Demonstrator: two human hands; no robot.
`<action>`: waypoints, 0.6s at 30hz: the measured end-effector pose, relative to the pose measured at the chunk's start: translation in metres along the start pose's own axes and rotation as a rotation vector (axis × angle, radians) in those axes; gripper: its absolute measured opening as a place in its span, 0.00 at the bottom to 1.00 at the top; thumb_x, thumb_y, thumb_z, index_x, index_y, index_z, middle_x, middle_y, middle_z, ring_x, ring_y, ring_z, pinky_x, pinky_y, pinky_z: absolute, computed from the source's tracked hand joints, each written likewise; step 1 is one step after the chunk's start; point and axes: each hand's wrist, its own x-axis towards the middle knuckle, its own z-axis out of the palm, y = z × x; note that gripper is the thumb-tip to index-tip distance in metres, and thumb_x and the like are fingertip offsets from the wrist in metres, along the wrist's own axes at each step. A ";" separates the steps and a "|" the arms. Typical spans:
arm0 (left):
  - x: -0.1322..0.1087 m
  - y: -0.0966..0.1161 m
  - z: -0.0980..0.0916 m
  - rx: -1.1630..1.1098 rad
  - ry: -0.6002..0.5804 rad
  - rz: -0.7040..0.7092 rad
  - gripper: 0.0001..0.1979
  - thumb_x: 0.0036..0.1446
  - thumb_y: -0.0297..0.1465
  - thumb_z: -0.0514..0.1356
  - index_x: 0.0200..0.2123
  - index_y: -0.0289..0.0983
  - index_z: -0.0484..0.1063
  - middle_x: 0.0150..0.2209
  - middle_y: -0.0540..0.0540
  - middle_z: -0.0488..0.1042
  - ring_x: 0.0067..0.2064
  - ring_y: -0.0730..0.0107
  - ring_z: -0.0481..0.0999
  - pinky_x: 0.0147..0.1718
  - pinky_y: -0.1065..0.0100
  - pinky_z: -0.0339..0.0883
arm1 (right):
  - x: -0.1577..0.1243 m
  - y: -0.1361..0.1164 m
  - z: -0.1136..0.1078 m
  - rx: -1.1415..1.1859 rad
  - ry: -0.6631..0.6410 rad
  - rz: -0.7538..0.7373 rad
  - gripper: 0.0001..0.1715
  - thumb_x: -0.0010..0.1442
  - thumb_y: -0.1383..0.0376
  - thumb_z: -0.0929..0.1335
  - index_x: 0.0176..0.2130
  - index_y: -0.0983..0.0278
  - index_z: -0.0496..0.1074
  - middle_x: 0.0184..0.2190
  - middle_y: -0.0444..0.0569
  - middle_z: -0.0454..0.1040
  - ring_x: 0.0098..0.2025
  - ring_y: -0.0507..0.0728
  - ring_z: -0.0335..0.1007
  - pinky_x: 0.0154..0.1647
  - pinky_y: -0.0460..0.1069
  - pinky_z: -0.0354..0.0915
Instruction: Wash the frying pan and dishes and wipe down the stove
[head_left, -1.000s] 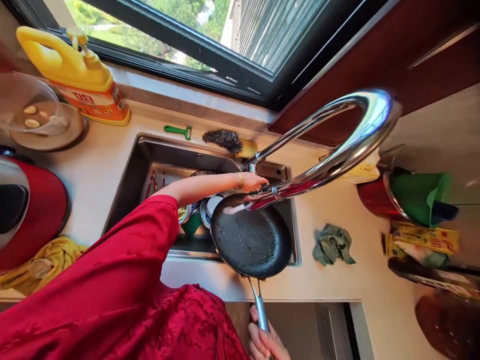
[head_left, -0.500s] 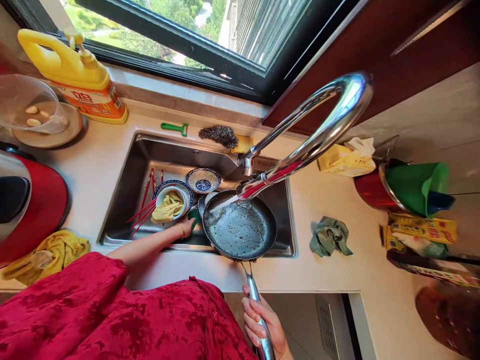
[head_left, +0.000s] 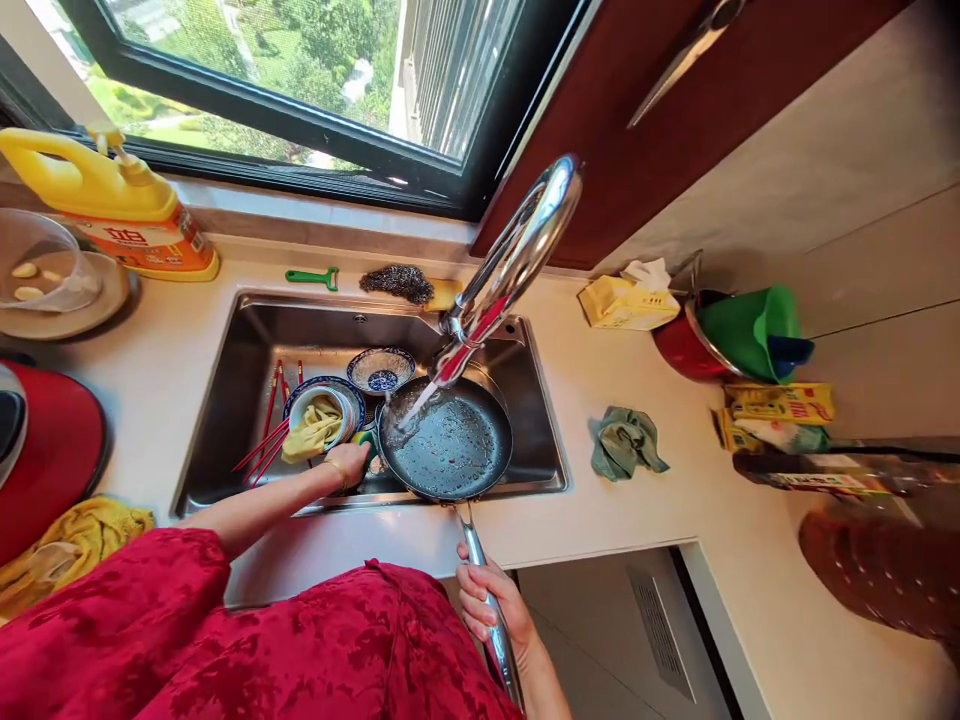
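Observation:
My right hand (head_left: 491, 608) grips the metal handle of a dark frying pan (head_left: 446, 440), held over the sink (head_left: 247, 345) under the chrome tap (head_left: 510, 265). Water streams from the spout onto the pan's greasy surface. My left hand (head_left: 352, 462) reaches into the sink beside the pan's left rim, fingers curled on a small green thing that is mostly hidden. A red sleeve covers that arm. Next to the hand sits a blue-rimmed bowl (head_left: 330, 398) with a yellow cloth (head_left: 315, 425) in it.
Red chopsticks (head_left: 266, 430) and a blue patterned bowl (head_left: 381, 368) lie in the sink. Behind it are a green peeler (head_left: 311, 277), a steel scourer (head_left: 396, 283) and a yellow detergent jug (head_left: 105, 205). A green rag (head_left: 624, 442) lies on the right counter near a red pot (head_left: 686, 350) with green funnels (head_left: 739, 330).
My left hand has left the tap lever and dropped into the sink beside the pan. Water now runs onto the pan, which has moved a little lower into the basin.

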 end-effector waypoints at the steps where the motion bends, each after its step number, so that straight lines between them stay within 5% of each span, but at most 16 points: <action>1: -0.014 -0.001 -0.009 0.030 0.028 0.016 0.16 0.48 0.24 0.52 0.42 0.37 0.66 0.39 0.38 0.73 0.42 0.55 0.73 0.39 0.60 0.64 | 0.000 0.000 -0.002 0.004 -0.005 0.001 0.13 0.53 0.65 0.69 0.39 0.62 0.63 0.15 0.31 0.55 0.12 0.41 0.33 0.09 0.37 0.51; 4: -0.056 -0.004 -0.039 0.085 0.176 0.042 0.16 0.50 0.25 0.50 0.44 0.39 0.66 0.39 0.40 0.72 0.42 0.56 0.72 0.39 0.59 0.63 | -0.001 -0.001 -0.009 -0.009 -0.025 0.014 0.13 0.53 0.65 0.69 0.39 0.62 0.63 0.16 0.31 0.55 0.12 0.41 0.33 0.10 0.37 0.51; 7: -0.072 0.003 -0.069 0.010 0.297 0.071 0.22 0.49 0.26 0.50 0.49 0.42 0.63 0.39 0.45 0.72 0.40 0.60 0.72 0.39 0.62 0.64 | -0.001 -0.001 -0.016 -0.047 -0.073 0.033 0.13 0.53 0.65 0.69 0.38 0.62 0.62 0.16 0.31 0.55 0.12 0.41 0.34 0.10 0.37 0.52; 10: -0.050 0.022 -0.086 -0.087 0.277 0.110 0.28 0.50 0.25 0.50 0.57 0.40 0.56 0.38 0.47 0.72 0.39 0.64 0.73 0.38 0.66 0.65 | 0.002 0.000 -0.023 -0.082 -0.133 0.046 0.13 0.53 0.65 0.68 0.38 0.61 0.62 0.16 0.31 0.56 0.12 0.41 0.36 0.11 0.37 0.53; 13: -0.011 0.045 -0.085 0.010 0.219 0.053 0.25 0.54 0.26 0.49 0.57 0.38 0.59 0.45 0.43 0.71 0.45 0.65 0.71 0.43 0.67 0.64 | 0.008 0.002 -0.028 -0.095 -0.200 0.053 0.13 0.52 0.64 0.69 0.38 0.62 0.61 0.16 0.31 0.56 0.11 0.41 0.37 0.11 0.37 0.52; 15: 0.008 0.058 -0.076 0.135 0.217 -0.008 0.19 0.57 0.34 0.51 0.52 0.36 0.65 0.51 0.39 0.67 0.50 0.57 0.68 0.46 0.62 0.63 | 0.011 0.003 -0.031 -0.079 -0.230 0.056 0.13 0.52 0.64 0.68 0.37 0.62 0.61 0.16 0.31 0.56 0.11 0.41 0.37 0.11 0.37 0.52; 18: 0.023 0.073 -0.059 0.217 0.275 -0.084 0.24 0.56 0.44 0.52 0.48 0.32 0.68 0.50 0.32 0.65 0.51 0.45 0.66 0.46 0.53 0.61 | 0.015 0.005 -0.037 -0.044 -0.253 0.061 0.14 0.51 0.65 0.68 0.37 0.62 0.60 0.16 0.31 0.56 0.11 0.41 0.36 0.11 0.37 0.51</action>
